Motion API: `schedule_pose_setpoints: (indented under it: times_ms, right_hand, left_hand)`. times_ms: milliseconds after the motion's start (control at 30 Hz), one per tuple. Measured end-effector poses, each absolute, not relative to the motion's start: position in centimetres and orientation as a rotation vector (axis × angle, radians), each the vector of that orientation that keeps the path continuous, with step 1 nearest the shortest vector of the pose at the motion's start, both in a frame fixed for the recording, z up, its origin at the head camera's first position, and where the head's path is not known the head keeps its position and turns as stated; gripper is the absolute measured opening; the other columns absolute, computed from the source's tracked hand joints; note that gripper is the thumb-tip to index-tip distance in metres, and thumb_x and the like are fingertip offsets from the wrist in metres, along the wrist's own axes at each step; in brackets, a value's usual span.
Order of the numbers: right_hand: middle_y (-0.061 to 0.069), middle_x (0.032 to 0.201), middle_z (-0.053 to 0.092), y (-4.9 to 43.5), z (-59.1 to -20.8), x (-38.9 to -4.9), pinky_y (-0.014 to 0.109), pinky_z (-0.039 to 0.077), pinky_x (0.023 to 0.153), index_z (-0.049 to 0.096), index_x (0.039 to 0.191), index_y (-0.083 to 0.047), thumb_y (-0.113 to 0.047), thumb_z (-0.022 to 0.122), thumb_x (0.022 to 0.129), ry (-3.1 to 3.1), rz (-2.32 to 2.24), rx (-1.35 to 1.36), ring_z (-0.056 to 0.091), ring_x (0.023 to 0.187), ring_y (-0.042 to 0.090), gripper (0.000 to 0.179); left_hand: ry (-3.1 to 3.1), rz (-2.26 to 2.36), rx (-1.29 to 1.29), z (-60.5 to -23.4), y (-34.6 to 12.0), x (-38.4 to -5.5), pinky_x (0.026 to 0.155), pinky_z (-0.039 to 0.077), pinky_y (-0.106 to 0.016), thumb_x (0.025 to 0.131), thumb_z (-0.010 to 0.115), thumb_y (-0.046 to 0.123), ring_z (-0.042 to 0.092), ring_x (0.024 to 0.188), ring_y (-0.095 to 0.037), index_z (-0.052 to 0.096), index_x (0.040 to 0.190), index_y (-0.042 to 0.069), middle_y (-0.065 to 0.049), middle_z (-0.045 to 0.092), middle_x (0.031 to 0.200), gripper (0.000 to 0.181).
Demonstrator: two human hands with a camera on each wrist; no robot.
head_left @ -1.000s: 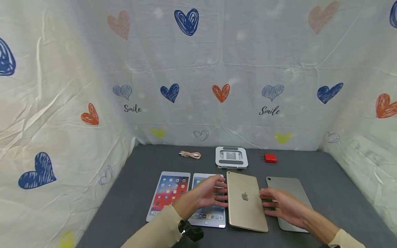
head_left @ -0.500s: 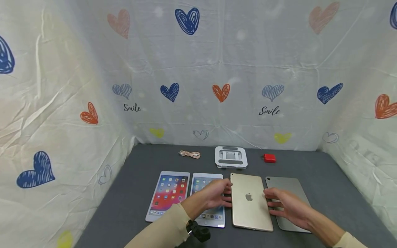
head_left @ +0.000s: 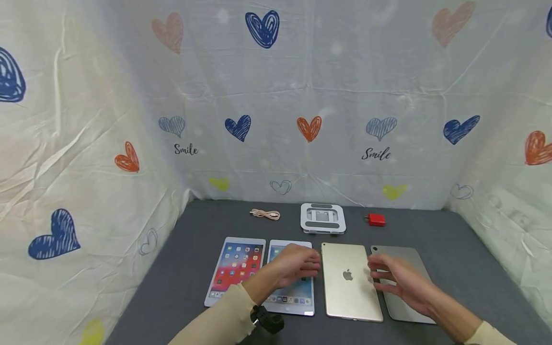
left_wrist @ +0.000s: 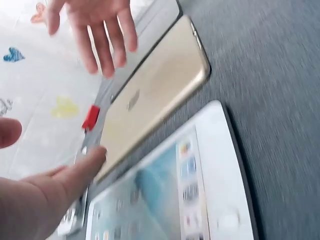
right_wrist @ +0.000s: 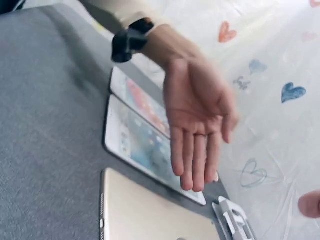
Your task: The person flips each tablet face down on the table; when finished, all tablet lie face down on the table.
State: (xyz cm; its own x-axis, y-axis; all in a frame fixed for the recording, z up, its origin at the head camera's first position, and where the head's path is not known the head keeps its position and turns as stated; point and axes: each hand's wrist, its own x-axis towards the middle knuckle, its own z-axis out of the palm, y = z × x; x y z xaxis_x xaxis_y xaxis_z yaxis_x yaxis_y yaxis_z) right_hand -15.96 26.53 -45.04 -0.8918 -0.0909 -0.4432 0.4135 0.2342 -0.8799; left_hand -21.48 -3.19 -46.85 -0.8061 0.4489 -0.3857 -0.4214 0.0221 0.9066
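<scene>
A gold tablet [head_left: 350, 292] lies back side up on the grey table, its apple logo showing. Over the white tablet with a lit blue screen [head_left: 297, 292] hovers my left hand [head_left: 293, 266], fingers loosely extended toward the gold tablet's left edge. My right hand [head_left: 401, 282] is above the grey tablet [head_left: 409, 261], its fingertips close to the gold tablet's right edge. In the right wrist view the left hand's palm [right_wrist: 195, 100] faces the camera, with nothing in it. The left wrist view shows the right hand [left_wrist: 100, 25] likewise holding nothing.
Another white tablet [head_left: 237, 263], with a red and blue screen, lies at the left of the row. Behind the row are a coiled cable [head_left: 265, 214], a folded white and grey stand [head_left: 322, 219] and a red charger [head_left: 376, 220]. A heart-printed curtain [head_left: 276, 158] encloses the table.
The gold tablet has shifted right and now lies straighter and flat in the row. My left hand has drawn back left from its edge; the right hand has also come away from it.
</scene>
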Motion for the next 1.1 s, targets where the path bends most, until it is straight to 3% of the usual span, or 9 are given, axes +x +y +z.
schedule_pose_setpoints:
  times_ms: [133, 333, 667, 900, 1100]
  right_hand:
    - [0.035, 0.167, 0.043, 26.6, -44.8, -16.0, 0.049, 0.059, 0.113, 0.032, 0.164, 0.012, -0.034, 0.033, 0.120, 1.990, -1.833, 0.211, 0.059, 0.145, 0.042, 0.064]
    - [0.032, 0.165, 0.047, 25.6, -45.0, -16.0, 0.049, 0.057, 0.116, 0.027, 0.164, 0.013, -0.039, 0.043, 0.118, 1.793, -1.943, 0.109, 0.064, 0.142, 0.037, 0.071]
    - [0.031, 0.161, 0.052, 21.9, -45.8, -16.7, 0.050, 0.056, 0.118, 0.034, 0.158, 0.013, -0.039, 0.053, 0.114, 1.670, -1.968, 0.065, 0.064, 0.141, 0.038, 0.071]
    - [0.038, 0.165, 0.043, 19.6, -46.8, -17.3, 0.054, 0.049, 0.124, 0.027, 0.163, 0.016, -0.044, 0.053, 0.113, 1.622, -1.943, 0.082, 0.054, 0.149, 0.046, 0.083]
    - [0.040, 0.168, 0.036, 17.7, -47.4, -17.6, 0.060, 0.041, 0.129, 0.028, 0.163, 0.015, -0.045, 0.053, 0.111, 1.564, -1.932, 0.154, 0.043, 0.156, 0.050, 0.083]
  left_hand:
    - [1.694, 1.863, 0.045, -46.8, -5.4, -21.7, 0.109, 0.061, -0.048, 0.110, 0.066, 0.020, 0.070, 0.133, -0.039, 0.057, 0.149, -0.010, -0.026, 0.069, 0.143, 0.050]
    - [1.720, 1.841, 0.048, -46.2, -8.9, -21.9, 0.107, 0.061, -0.047, 0.110, 0.068, 0.019, 0.075, 0.128, -0.035, 0.060, 0.148, -0.009, -0.026, 0.070, 0.144, 0.048]
    - [1.803, 1.779, -0.033, -46.6, -14.9, -21.4, 0.102, 0.065, -0.042, 0.109, 0.068, 0.020, 0.078, 0.121, -0.031, 0.062, 0.144, -0.009, -0.023, 0.073, 0.139, 0.046]
    - [1.864, 1.790, -0.103, -47.6, -17.0, -21.1, 0.103, 0.065, -0.044, 0.109, 0.064, 0.013, 0.079, 0.114, -0.028, 0.060, 0.143, -0.014, -0.025, 0.075, 0.132, 0.044]
    - [1.852, 1.788, -0.124, -47.6, -17.2, -21.1, 0.105, 0.064, -0.046, 0.110, 0.062, 0.014, 0.077, 0.118, -0.032, 0.055, 0.148, -0.015, -0.030, 0.071, 0.136, 0.049]
